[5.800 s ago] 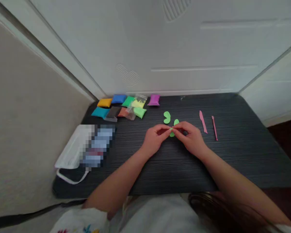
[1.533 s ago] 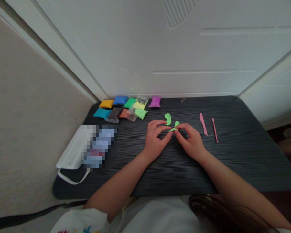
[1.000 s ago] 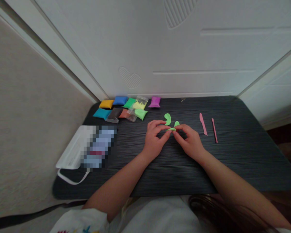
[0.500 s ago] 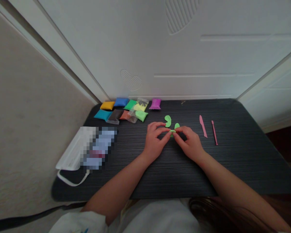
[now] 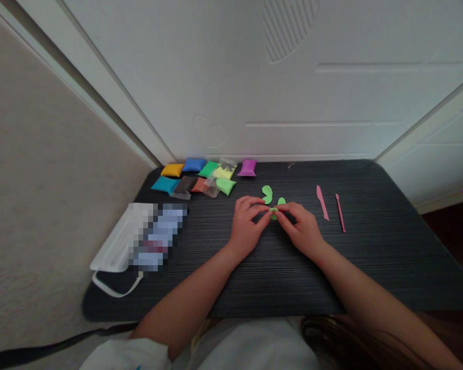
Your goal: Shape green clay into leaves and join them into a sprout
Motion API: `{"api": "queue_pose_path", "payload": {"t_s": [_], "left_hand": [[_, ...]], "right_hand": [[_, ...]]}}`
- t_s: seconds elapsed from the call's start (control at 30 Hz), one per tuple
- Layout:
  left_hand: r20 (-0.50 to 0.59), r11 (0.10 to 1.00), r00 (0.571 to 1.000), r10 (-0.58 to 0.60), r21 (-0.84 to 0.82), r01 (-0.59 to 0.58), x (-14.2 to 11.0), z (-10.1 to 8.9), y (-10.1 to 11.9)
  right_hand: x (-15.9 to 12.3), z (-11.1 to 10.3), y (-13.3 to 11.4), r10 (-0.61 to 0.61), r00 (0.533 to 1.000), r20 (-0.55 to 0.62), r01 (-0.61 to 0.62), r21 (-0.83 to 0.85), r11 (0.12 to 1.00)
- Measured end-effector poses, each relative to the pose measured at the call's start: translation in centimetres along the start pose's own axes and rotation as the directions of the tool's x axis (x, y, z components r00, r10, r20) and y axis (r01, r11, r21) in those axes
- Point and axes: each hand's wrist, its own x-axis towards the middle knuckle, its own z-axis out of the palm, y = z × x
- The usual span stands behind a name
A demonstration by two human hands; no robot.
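Between the fingertips of my left hand [image 5: 248, 222] and my right hand [image 5: 299, 226] is a small light green piece of modelling clay [image 5: 273, 214]. Both hands pinch it, thumb against fingers, just over the dark table. Beyond my left fingertips lies a flat, curved light green clay piece [image 5: 267, 194] with a notch in its side. Another light green clay piece [image 5: 281, 201] sits right behind my right fingers, its lower part hidden by them.
A pink plastic clay knife [image 5: 322, 203] and a thin pink modelling stick [image 5: 340, 213] lie to the right. Several coloured clay packets, among them a purple packet [image 5: 247, 167], line the back left. A white face mask [image 5: 125, 236] and a pixelated item [image 5: 160, 237] lie on the left.
Both hands keep their pinch on the small green clay, which is turned slightly so more of its face shows. The whole view has shifted a little; the other things stay put.
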Motion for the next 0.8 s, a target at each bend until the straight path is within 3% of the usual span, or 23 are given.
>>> {"api": "queue_pose_path", "payload": {"t_s": [0.23,0.4,0.63,0.8], "left_hand": [[-0.012,0.997,0.998,-0.056,-0.052,0.055,-0.01,-0.15,0.37],[0.052,0.99,0.995,-0.089,-0.102,0.094,0.02,-0.32,0.46],[0.197,0.86,0.925,-0.325,-0.346,0.376,-0.48,0.45,0.03],[0.236,0.855,0.919,-0.315,-0.351,0.383,-0.37,0.41,0.05]], "right_hand": [[0.02,0.04,-0.1,0.041,0.999,0.02,-0.041,0.006,0.999],[0.02,0.06,-0.15,0.028,0.999,0.021,-0.028,-0.012,1.0],[0.0,0.02,-0.12,0.069,0.997,0.038,-0.068,-0.026,0.997],[-0.02,0.08,-0.12,0.086,0.993,0.077,-0.081,-0.059,0.995]]}}
